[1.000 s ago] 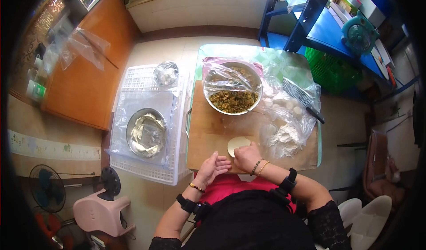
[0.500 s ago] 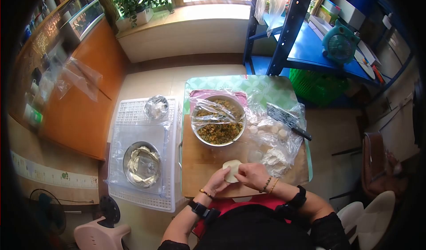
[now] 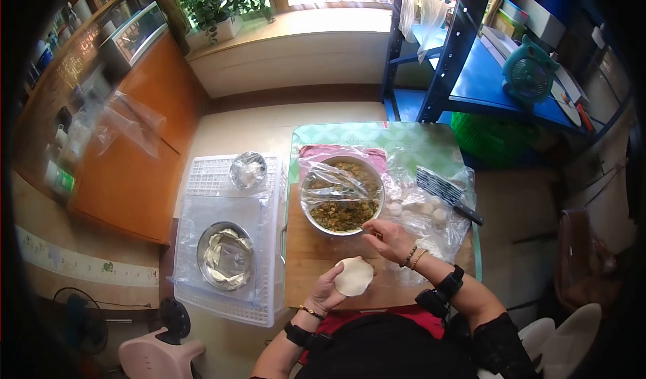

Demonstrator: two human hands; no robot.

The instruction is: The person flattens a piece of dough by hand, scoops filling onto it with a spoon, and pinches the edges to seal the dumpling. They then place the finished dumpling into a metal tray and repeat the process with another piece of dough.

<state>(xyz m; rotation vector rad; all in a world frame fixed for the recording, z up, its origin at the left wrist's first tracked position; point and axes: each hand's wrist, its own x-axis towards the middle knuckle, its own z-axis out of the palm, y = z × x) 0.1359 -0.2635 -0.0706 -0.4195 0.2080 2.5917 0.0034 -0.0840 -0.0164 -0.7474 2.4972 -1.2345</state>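
Observation:
My left hand (image 3: 328,289) holds a round, flat piece of dough (image 3: 354,277) above the front of the wooden board (image 3: 304,258). At the lower right rim of the metal bowl (image 3: 382,207), my right hand (image 3: 390,240) has its fingertips pinched together; what is between them is too small to make out. Dark green and brown chopped filling (image 3: 343,212) fills the bowl, partly under clear plastic film. Small dough pieces (image 3: 439,214) and white flour lie on plastic to the right, beside a cleaver (image 3: 441,187) with a black handle.
On the left, a white crate (image 3: 269,312) bears a round metal tray (image 3: 202,261) with folded dough pieces and a small plastic-covered bowl (image 3: 248,170). A pink stool (image 3: 158,355) stands at lower left. A blue shelf (image 3: 481,86) holding a green fan (image 3: 529,74) is at upper right.
My right hand has let go of the dough and moved up to the bowl's rim. My left hand keeps the dough, now more fully visible. The whole view has shifted slightly.

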